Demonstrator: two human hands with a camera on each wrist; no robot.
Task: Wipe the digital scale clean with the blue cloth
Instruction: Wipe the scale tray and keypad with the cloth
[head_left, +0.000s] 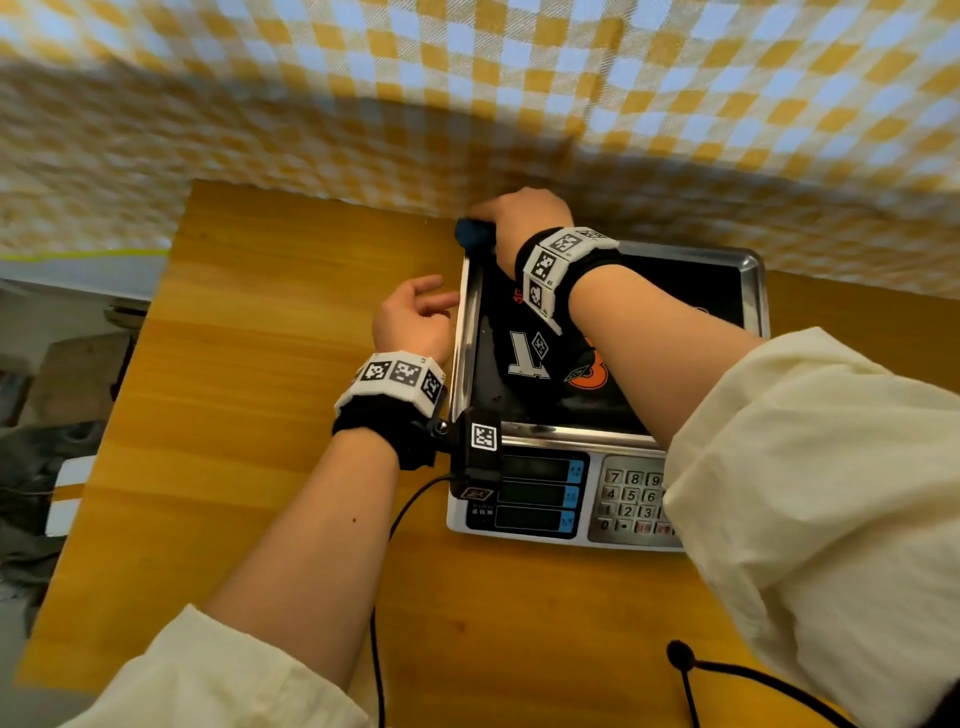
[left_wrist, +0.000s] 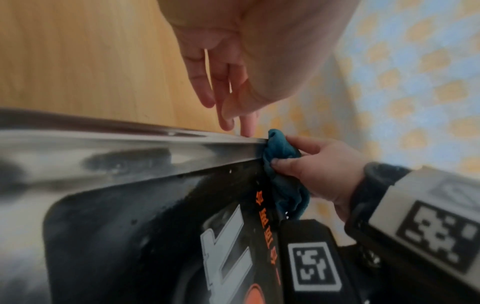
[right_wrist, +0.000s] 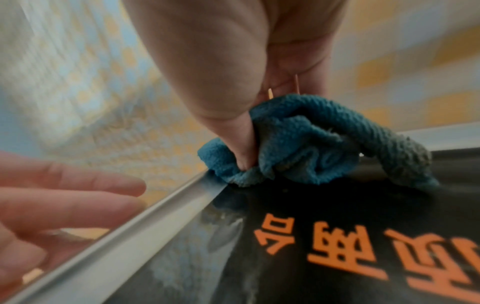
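The digital scale (head_left: 540, 493) stands on the wooden table, with a steel tray (head_left: 467, 322) on top and a black printed sheet lying inside it. My right hand (head_left: 519, 218) grips the bunched blue cloth (head_left: 474, 235) and presses it on the tray's far left corner. In the right wrist view the thumb digs into the blue cloth (right_wrist: 306, 142). My left hand (head_left: 415, 317) rests with straight fingers against the tray's left rim (left_wrist: 182, 135); its fingertips (left_wrist: 246, 129) touch the rim close to the blue cloth (left_wrist: 280, 156).
A yellow checked fabric (head_left: 467, 93) hangs right behind the table and the scale. The scale's keypad (head_left: 631, 501) and displays face me. Black cables (head_left: 379, 649) run over the wooden table (head_left: 260, 364) near its front edge. Clutter lies on the floor at left.
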